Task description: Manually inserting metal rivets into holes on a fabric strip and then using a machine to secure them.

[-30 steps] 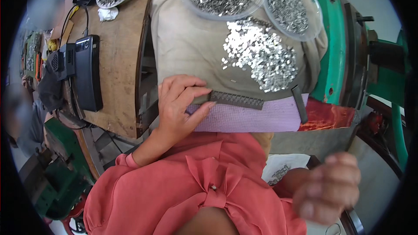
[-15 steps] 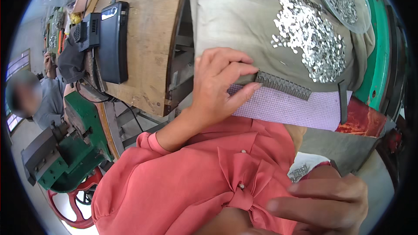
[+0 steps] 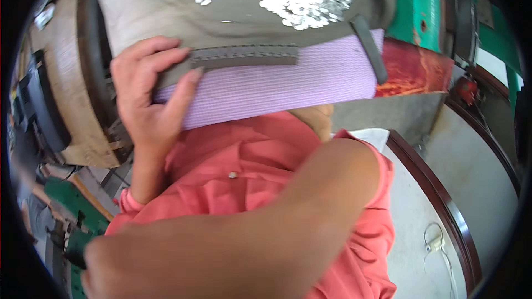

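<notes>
My left hand [image 3: 149, 91] pinches the left end of a dark grey slotted bar [image 3: 244, 56] between curled fingers and thumb. The bar lies along the far edge of a purple woven mat [image 3: 277, 91], partly over the grey-brown cloth [image 3: 149, 11]. Its row of slots runs along the top. Across my lap, my right forearm reaches to the lower left, where my right hand [image 3: 119, 257] is smeared by motion and its fingers are mostly hidden. Beyond the bar lies a heap of small shiny silver metal pieces [image 3: 310, 0].
A dark flat strip [image 3: 368, 50] lies across the mat's right end, beside a red patterned sheet [image 3: 415, 69]. Green machine framing [image 3: 418, 5] stands at the right. On the left is a wooden table [image 3: 72, 77] with a black device [image 3: 50, 99].
The view has turned, and the tubs of silver pieces have left it. My right hand has swung from the lower right across to the lower left. My left hand stays at the bar's end.
</notes>
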Available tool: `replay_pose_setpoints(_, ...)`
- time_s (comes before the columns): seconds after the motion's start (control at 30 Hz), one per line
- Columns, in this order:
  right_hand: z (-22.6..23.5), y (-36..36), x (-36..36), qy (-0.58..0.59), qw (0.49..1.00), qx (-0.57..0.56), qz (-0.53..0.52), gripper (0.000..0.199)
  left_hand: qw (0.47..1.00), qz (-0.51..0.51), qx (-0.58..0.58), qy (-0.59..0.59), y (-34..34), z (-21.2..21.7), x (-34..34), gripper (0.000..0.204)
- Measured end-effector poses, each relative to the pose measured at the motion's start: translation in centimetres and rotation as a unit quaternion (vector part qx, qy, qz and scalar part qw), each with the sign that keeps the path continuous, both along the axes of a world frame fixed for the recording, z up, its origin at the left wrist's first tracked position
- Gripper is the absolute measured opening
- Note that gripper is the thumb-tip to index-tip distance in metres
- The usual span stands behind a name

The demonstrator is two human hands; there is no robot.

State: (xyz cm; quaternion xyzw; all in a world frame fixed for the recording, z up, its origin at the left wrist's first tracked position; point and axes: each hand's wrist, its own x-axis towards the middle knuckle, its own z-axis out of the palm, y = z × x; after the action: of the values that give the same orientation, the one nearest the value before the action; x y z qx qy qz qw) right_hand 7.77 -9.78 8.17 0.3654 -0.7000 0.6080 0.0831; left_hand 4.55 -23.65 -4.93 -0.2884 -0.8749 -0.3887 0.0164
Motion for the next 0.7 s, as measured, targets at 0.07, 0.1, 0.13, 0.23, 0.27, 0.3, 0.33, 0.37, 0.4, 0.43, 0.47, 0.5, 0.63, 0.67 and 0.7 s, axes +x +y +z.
replay_pose_setpoints(0.07,0.1,-1.8,0.7,0.044,0.998,-0.026,0.025,0.027,1.0,0.006,0.015,-0.002,-0.1,0.4,0.2,0.029)
replay_pose_setpoints(0.1,-0.2,-4.5,1.4,0.064,0.994,-0.083,-0.026,0.033,1.0,0.003,0.001,-0.015,0.1,0.6,0.1,0.028)
replay_pose_setpoints(0.13,-0.9,-6.8,2.5,0.086,0.983,-0.143,-0.072,0.041,1.0,0.005,0.007,-0.013,0.4,0.5,0.2,0.028)
replay_pose_setpoints(0.23,-4.2,-4.8,4.3,0.093,0.993,-0.01,-0.074,0.021,1.0,-0.018,-0.012,-0.004,0.2,0.3,0.0,0.029)
replay_pose_setpoints(0.27,-5.4,-3.4,4.2,0.09,0.99,-0.019,-0.107,0.023,1.0,-0.018,-0.003,-0.004,0.3,0.1,0.1,0.029)
replay_pose_setpoints(0.3,-6.3,-1.4,4.4,0.087,0.985,-0.022,-0.147,0.025,1.0,-0.028,0.008,-0.004,0.8,-0.1,0.1,0.029)
replay_pose_setpoints(0.33,-7.2,0.2,5.1,0.075,0.98,0.02,-0.185,0.026,0.999,-0.03,0.012,-0.008,0.8,-0.3,0.2,0.028)
replay_pose_setpoints(0.37,-8.1,1.7,5.8,0.061,0.973,0.053,-0.214,0.028,1.0,-0.018,0.007,-0.011,0.3,-0.2,0.4,0.028)
replay_pose_setpoints(0.4,-8.0,3.8,6.6,0.042,0.966,0.109,-0.232,0.03,1.0,-0.019,0.014,-0.018,0.4,0.1,0.4,0.028)
replay_pose_setpoints(0.43,-8.3,5.9,7.6,0.022,0.954,0.162,-0.25,0.032,1.0,-0.021,0.001,-0.012,0.4,0.1,0.4,0.029)
replay_pose_setpoints(0.47,-8.6,7.6,9.2,0.005,0.934,0.201,-0.295,0.032,1.0,-0.016,-0.003,-0.007,0.3,0.3,0.4,0.029)
replay_pose_setpoints(0.5,-8.7,8.9,10.7,-0.012,0.908,0.243,-0.34,0.032,1.0,-0.02,0.002,-0.012,0.2,0.6,0.3,0.03)
replay_pose_setpoints(0.63,-10.6,11.9,12.5,-0.017,0.758,0.288,-0.585,0.025,0.999,-0.026,0.013,-0.015,0.4,0.8,0.1,0.032)
replay_pose_setpoints(0.67,-10.9,12.3,12.5,-0.016,0.759,0.285,-0.586,0.025,0.999,-0.028,0.012,-0.015,0.4,0.7,0.1,0.032)
replay_pose_setpoints(0.7,-11.2,12.5,12.3,-0.054,0.726,0.298,-0.618,0.026,0.999,-0.027,0.013,-0.017,0.4,0.5,0.1,0.032)
